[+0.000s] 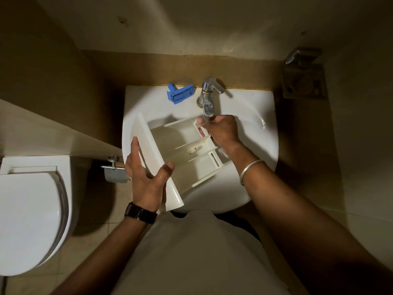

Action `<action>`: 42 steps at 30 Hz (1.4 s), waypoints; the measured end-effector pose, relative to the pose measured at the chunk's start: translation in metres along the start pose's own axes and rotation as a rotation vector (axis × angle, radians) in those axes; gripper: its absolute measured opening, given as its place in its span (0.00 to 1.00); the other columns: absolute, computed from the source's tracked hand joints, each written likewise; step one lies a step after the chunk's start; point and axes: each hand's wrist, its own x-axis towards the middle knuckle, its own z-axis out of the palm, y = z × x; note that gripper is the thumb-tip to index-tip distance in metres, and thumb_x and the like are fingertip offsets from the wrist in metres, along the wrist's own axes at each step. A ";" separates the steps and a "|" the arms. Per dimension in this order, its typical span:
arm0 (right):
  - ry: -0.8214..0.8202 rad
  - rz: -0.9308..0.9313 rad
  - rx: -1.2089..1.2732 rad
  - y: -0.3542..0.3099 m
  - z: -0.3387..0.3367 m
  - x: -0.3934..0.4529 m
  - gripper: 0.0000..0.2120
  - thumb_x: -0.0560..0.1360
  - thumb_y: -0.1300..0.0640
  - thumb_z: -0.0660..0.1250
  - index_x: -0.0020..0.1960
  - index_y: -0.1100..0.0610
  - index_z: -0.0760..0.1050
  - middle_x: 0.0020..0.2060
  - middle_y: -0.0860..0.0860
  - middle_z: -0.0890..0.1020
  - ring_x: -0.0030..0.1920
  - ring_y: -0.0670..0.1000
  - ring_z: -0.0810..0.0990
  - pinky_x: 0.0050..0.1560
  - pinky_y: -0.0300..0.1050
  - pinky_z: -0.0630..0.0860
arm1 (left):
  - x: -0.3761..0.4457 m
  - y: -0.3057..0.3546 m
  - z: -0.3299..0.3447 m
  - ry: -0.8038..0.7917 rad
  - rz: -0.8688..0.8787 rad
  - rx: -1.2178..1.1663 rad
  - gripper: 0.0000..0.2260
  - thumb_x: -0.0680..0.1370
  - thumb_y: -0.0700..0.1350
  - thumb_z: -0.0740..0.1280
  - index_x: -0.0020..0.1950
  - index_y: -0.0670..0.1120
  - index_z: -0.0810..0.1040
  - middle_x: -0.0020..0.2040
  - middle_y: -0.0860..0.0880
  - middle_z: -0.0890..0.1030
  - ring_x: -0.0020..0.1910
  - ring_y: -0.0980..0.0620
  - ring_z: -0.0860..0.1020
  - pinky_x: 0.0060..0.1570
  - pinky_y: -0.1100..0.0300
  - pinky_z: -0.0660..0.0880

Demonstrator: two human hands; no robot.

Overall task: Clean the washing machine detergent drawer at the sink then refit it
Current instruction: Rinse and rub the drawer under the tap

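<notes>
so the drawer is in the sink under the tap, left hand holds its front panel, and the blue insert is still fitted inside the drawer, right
Not quite. The blue insert is not in the drawer; the head view shows it lying on the sink rim, just left of the tap. The rest holds: the drawer sits in the sink under the tap, and the left hand holds its front panel.

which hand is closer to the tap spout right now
Right. The right hand is directly under the tap spout, its fingers at the detergent drawer's back end. The left hand holds the drawer's front panel at the sink's near left side.
</notes>
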 end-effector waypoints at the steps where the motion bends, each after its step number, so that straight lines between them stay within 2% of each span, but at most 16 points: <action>1: -0.003 -0.007 -0.006 0.000 0.001 0.001 0.15 0.70 0.48 0.81 0.32 0.55 0.82 0.26 0.43 0.81 0.31 0.46 0.75 0.35 0.43 0.77 | -0.003 0.003 0.001 0.010 0.006 0.010 0.54 0.63 0.65 0.71 0.85 0.54 0.54 0.77 0.53 0.60 0.65 0.83 0.59 0.56 0.87 0.58; 4: -0.113 0.024 0.047 -0.001 0.002 0.003 0.04 0.73 0.58 0.79 0.42 0.55 0.85 0.37 0.48 0.86 0.37 0.45 0.79 0.42 0.42 0.77 | -0.009 0.013 0.003 0.016 0.005 0.056 0.57 0.60 0.67 0.73 0.85 0.53 0.54 0.79 0.50 0.57 0.61 0.89 0.52 0.54 0.89 0.54; 7: -0.253 0.063 0.100 0.000 0.003 0.000 0.17 0.72 0.68 0.78 0.59 0.60 0.84 0.50 0.47 0.86 0.48 0.43 0.82 0.54 0.38 0.77 | -0.012 0.016 0.005 0.025 0.029 0.107 0.59 0.58 0.69 0.75 0.85 0.56 0.53 0.81 0.47 0.53 0.69 0.78 0.54 0.55 0.89 0.53; 11: -0.139 0.012 0.066 0.003 0.001 -0.003 0.09 0.69 0.64 0.81 0.42 0.53 0.84 0.44 0.46 0.87 0.40 0.42 0.82 0.46 0.37 0.78 | -0.012 0.017 0.006 0.031 0.040 0.123 0.60 0.57 0.69 0.76 0.84 0.58 0.53 0.81 0.46 0.52 0.75 0.62 0.55 0.59 0.84 0.52; 13: -0.075 -0.022 0.076 0.002 0.000 -0.004 0.08 0.69 0.60 0.82 0.36 0.54 0.84 0.37 0.47 0.87 0.33 0.39 0.78 0.38 0.35 0.75 | -0.012 0.016 0.006 0.030 0.043 0.114 0.60 0.58 0.68 0.75 0.84 0.57 0.52 0.81 0.47 0.52 0.74 0.63 0.55 0.60 0.84 0.52; 16: 0.022 -0.055 0.076 0.001 -0.003 -0.002 0.16 0.67 0.49 0.83 0.36 0.61 0.84 0.30 0.46 0.81 0.32 0.44 0.72 0.35 0.38 0.72 | -0.013 0.013 0.008 -0.007 0.016 0.072 0.62 0.58 0.68 0.75 0.85 0.56 0.48 0.80 0.55 0.50 0.71 0.67 0.55 0.59 0.86 0.53; 18: 0.009 -0.050 0.086 0.002 -0.005 -0.002 0.16 0.69 0.50 0.82 0.38 0.63 0.84 0.30 0.46 0.80 0.33 0.44 0.71 0.36 0.38 0.71 | -0.013 0.012 0.009 -0.034 -0.044 0.054 0.64 0.57 0.69 0.75 0.85 0.59 0.45 0.79 0.56 0.49 0.72 0.67 0.54 0.67 0.76 0.56; 21: -0.052 -0.054 0.085 0.001 -0.008 -0.002 0.08 0.73 0.55 0.79 0.40 0.59 0.86 0.36 0.47 0.85 0.37 0.43 0.76 0.44 0.40 0.76 | -0.007 0.005 0.004 -0.011 -0.163 -0.043 0.63 0.57 0.74 0.76 0.84 0.63 0.45 0.81 0.53 0.52 0.79 0.56 0.57 0.79 0.50 0.61; 25: -0.166 -0.056 0.111 -0.001 -0.014 0.001 0.06 0.77 0.63 0.74 0.50 0.55 0.87 0.45 0.47 0.89 0.47 0.44 0.84 0.59 0.43 0.79 | 0.002 0.003 -0.004 -0.040 -0.380 -0.243 0.62 0.51 0.76 0.80 0.79 0.72 0.52 0.79 0.50 0.66 0.74 0.40 0.70 0.66 0.30 0.72; 28: -0.219 -0.082 0.088 -0.007 -0.019 -0.002 0.12 0.80 0.65 0.70 0.62 0.60 0.84 0.48 0.45 0.87 0.49 0.40 0.82 0.61 0.39 0.77 | -0.001 0.006 -0.001 -0.099 -0.483 -0.298 0.55 0.55 0.69 0.81 0.77 0.71 0.57 0.74 0.52 0.73 0.68 0.39 0.76 0.54 0.30 0.78; 32: -0.295 -0.086 0.002 -0.008 -0.030 -0.006 0.15 0.82 0.68 0.65 0.68 0.64 0.79 0.38 0.37 0.84 0.31 0.34 0.78 0.38 0.26 0.71 | -0.003 0.012 0.007 -0.033 -0.609 -0.345 0.58 0.53 0.68 0.80 0.79 0.67 0.55 0.70 0.52 0.76 0.63 0.41 0.79 0.46 0.31 0.81; 34: -0.329 -0.091 -0.012 -0.009 -0.032 -0.009 0.16 0.82 0.70 0.63 0.70 0.66 0.76 0.45 0.43 0.84 0.33 0.34 0.79 0.39 0.25 0.72 | -0.002 0.013 0.010 -0.002 -0.641 -0.362 0.58 0.53 0.67 0.80 0.79 0.64 0.57 0.67 0.50 0.77 0.62 0.39 0.79 0.43 0.29 0.80; 36: -0.354 -0.092 0.015 -0.011 -0.033 -0.010 0.17 0.82 0.70 0.63 0.69 0.64 0.77 0.56 0.50 0.85 0.49 0.36 0.83 0.56 0.30 0.76 | 0.000 0.014 0.012 0.034 -0.697 -0.415 0.55 0.54 0.66 0.79 0.79 0.59 0.62 0.62 0.49 0.79 0.56 0.39 0.81 0.41 0.28 0.80; 38: -0.319 -0.109 -0.037 -0.010 -0.033 -0.010 0.14 0.80 0.68 0.66 0.61 0.57 0.83 0.58 0.51 0.86 0.58 0.43 0.82 0.67 0.39 0.74 | -0.001 0.015 0.015 0.060 -0.784 -0.511 0.52 0.56 0.66 0.79 0.77 0.53 0.68 0.60 0.46 0.77 0.51 0.40 0.80 0.39 0.29 0.80; 40: -0.239 -0.155 -0.183 -0.011 -0.035 -0.013 0.10 0.77 0.65 0.66 0.49 0.55 0.85 0.50 0.51 0.88 0.53 0.45 0.82 0.59 0.41 0.76 | -0.003 0.016 0.019 0.078 -0.829 -0.597 0.49 0.56 0.65 0.80 0.74 0.51 0.71 0.62 0.44 0.78 0.57 0.36 0.80 0.43 0.25 0.78; 42: -0.147 -0.225 -0.378 -0.015 -0.041 -0.019 0.08 0.77 0.63 0.68 0.51 0.59 0.85 0.50 0.52 0.88 0.53 0.48 0.83 0.57 0.41 0.77 | -0.006 0.016 0.021 0.072 -0.807 -0.631 0.47 0.56 0.63 0.80 0.73 0.50 0.72 0.58 0.45 0.77 0.61 0.34 0.79 0.46 0.22 0.77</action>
